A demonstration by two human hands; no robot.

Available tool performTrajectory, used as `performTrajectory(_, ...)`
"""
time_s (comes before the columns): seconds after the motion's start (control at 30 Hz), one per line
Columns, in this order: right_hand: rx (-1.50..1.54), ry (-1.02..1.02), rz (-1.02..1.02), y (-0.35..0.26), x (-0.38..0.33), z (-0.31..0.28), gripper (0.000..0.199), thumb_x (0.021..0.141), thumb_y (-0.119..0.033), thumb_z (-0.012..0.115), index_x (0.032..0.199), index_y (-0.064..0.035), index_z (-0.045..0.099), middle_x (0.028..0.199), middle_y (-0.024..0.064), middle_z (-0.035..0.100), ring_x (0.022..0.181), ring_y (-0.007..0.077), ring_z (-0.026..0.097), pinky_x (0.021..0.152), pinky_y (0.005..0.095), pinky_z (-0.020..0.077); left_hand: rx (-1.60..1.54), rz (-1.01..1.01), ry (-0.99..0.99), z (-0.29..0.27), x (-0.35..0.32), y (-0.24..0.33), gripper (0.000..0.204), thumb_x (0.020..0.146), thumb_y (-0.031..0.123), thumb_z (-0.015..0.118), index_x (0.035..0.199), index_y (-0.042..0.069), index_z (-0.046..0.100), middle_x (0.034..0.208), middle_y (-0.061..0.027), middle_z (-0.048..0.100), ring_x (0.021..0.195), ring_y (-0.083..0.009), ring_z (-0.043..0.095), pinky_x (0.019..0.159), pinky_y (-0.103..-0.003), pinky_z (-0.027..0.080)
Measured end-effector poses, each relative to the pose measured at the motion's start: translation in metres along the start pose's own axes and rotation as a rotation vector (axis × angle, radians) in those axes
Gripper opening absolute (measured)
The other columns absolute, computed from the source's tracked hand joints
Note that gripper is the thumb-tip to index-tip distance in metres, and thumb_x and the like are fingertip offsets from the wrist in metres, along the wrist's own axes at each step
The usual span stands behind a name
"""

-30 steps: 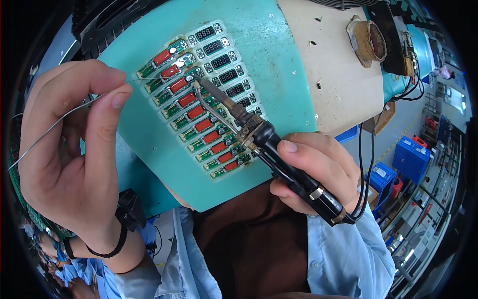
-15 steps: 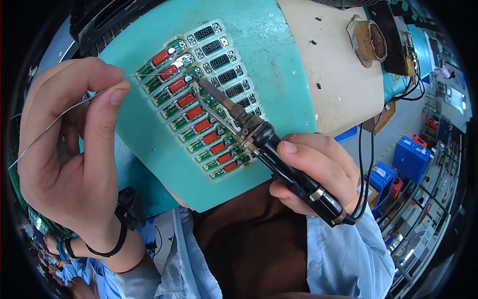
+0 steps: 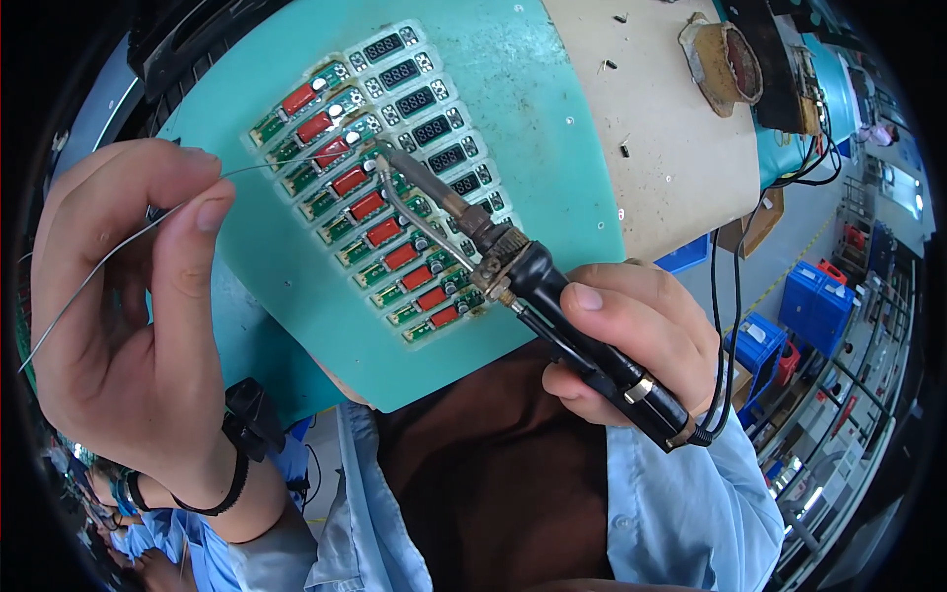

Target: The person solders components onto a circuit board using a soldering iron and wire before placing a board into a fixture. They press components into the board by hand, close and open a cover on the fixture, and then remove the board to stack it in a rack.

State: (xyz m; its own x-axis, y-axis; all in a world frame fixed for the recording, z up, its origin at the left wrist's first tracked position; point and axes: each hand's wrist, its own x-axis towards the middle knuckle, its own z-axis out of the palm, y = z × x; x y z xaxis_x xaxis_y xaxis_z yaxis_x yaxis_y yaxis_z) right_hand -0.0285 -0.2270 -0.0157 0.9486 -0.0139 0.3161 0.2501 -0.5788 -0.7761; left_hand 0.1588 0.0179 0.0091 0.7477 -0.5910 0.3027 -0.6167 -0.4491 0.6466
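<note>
We look down at our own two hands over a teal work mat [image 3: 552, 138]. Our left hand [image 3: 128, 326] is raised at the left, palm turned inward, thumb and forefinger pinched together on a thin solder wire [image 3: 109, 252] that runs right to a row of small green circuit boards [image 3: 380, 212] with red parts. Our right hand [image 3: 631, 340] comes in from the lower right, fingers wrapped tight around the black handle of a soldering iron [image 3: 513, 266]. Its metal tip angles up-left and meets the wire's end on an upper board in the row.
</note>
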Motion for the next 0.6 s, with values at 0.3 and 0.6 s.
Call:
performTrajectory(0.3, -0.003, -0.038, -0.015, 0.002, -0.004, 0.001, 0.049, 0.088, -0.018, 0.085, 0.130, 0.0001, 0.067, 0.106, 0.0161, 0.071, 0.087, 0.0279, 0.072, 0.071, 0.0351, 0.0569, 0.042, 0.024, -0.041, 0.003, -0.003, -0.002, 0.013, 0.097, -0.009, 0.069, 0.110, -0.006, 0.070, 0.114, -0.0146, 0.071, 0.100, -0.0179, 0.071, 0.086, -0.026, 0.060)
performTrajectory(0.6, -0.005, -0.008, 0.017, 0.002, -0.004, 0.004, 0.049, 0.085, -0.015, 0.086, 0.130, -0.0023, 0.070, 0.105, 0.0133, 0.072, 0.086, 0.0273, 0.072, 0.069, 0.0355, 0.0567, 0.032, 0.022, -0.067, 0.005, -0.002, -0.004, 0.014, 0.096, -0.009, 0.069, 0.110, -0.006, 0.070, 0.114, -0.0144, 0.070, 0.101, -0.0179, 0.071, 0.087, -0.027, 0.060)
